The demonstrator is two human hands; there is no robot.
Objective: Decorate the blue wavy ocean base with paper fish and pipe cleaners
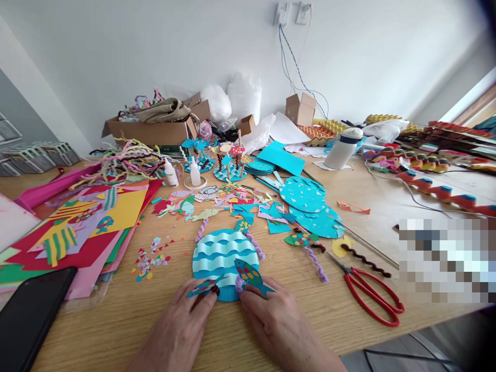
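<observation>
A round blue paper disc (220, 248) with pale wavy strips lies on the table in front of me. At its lower left edge, my left hand (182, 310) pinches a dark brown pipe cleaner (215, 290) that carries a spotted blue paper fish (202, 287). My right hand (273, 307) is closed on a twisted lilac pipe cleaner (239, 284) at the disc's lower right, with another spotted blue fish (251, 276) on top. The fingertips partly cover the lower ends of both stems. Beyond the disc's upper right edge stands a teal spotted fish (244, 224).
Red-handled scissors (374, 297) lie open at the right, near loose pipe cleaners and a green fish (300, 239). Coloured paper sheets (124, 212) and a phone (34, 315) are at the left. Glue bottles (196, 173), finished discs with fish (229, 172) and scraps stand behind.
</observation>
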